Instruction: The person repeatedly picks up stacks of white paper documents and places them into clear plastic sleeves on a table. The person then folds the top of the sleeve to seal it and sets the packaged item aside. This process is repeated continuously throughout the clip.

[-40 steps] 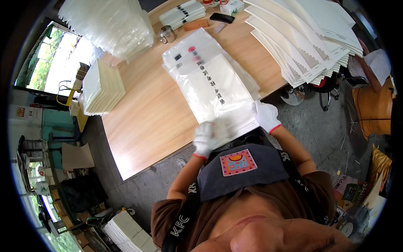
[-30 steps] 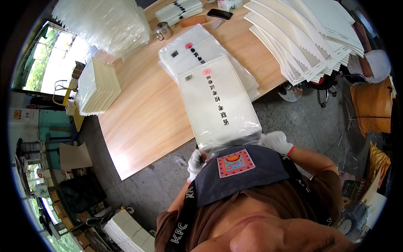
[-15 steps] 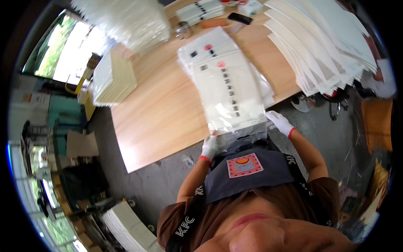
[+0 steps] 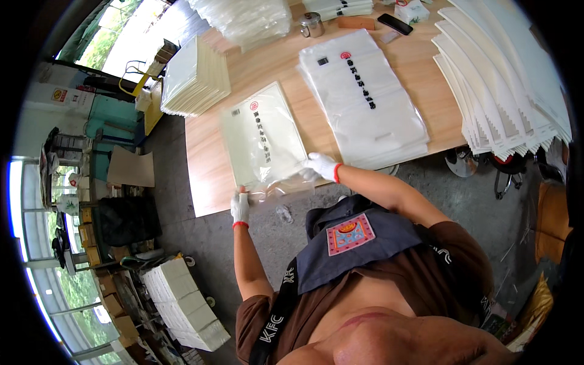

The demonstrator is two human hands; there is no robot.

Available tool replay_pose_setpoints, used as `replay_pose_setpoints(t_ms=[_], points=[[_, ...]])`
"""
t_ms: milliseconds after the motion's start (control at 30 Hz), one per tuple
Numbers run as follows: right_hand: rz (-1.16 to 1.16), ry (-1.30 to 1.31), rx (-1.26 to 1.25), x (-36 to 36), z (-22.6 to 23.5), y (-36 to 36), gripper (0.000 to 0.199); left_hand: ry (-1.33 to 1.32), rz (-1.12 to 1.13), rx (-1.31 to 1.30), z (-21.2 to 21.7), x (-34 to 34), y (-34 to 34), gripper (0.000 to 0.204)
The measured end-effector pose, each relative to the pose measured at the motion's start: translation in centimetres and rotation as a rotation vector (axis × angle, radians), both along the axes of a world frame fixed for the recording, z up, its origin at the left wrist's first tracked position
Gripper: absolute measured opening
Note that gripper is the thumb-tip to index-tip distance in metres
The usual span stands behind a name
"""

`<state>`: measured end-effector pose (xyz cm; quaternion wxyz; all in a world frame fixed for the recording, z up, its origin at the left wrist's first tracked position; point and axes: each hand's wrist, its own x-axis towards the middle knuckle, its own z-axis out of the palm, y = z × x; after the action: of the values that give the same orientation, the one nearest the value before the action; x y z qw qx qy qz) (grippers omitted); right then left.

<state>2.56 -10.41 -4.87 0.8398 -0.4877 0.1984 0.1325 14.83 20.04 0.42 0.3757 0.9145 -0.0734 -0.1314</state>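
Filled bag (image 4: 264, 134): how far along is it?

"Going by what shows through the clear plastic, the cream paper is inside, with the printing uppermost. I judge that part done. A loose flap still runs past the paper at the near end, and I see no fold or seal there, so closing looks undone."

And where is it, and who has it?

"Over the left part of the counter (image 4: 207, 158), its flap reaching past the near edge. The left hand (image 4: 239, 207), gloved in white, is closed on the near left corner. The right hand (image 4: 322, 165) has its fingertips at the near right corner; whether they pinch it, I can't make out."

What lies around it?

"To the right, well apart from it, a pile of printed bags (image 4: 389, 125). Beyond its far left side stands a paper stack (image 4: 198, 79); at the far right are fanned cream sheets (image 4: 486, 91)."

What differs from half a second ago?

"It lay overlapping that pile then. Now it is off to the left, and the pile's top bag shows uncovered."
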Motion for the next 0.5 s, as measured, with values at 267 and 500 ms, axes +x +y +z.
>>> replay_pose_setpoints(t_ms=[267, 500], points=[[0.246, 0.030, 0.034, -10.9, 3.2, -0.6, 0.028, -0.581, -0.272, 0.046, 3.1, -2.7, -13.3, 0.035], [-0.139, -0.011, -0.320, -16.6, 5.4, -6.2, 0.019, -0.425, -0.960, -0.026, 0.9, -13.7, -35.2, 0.020]])
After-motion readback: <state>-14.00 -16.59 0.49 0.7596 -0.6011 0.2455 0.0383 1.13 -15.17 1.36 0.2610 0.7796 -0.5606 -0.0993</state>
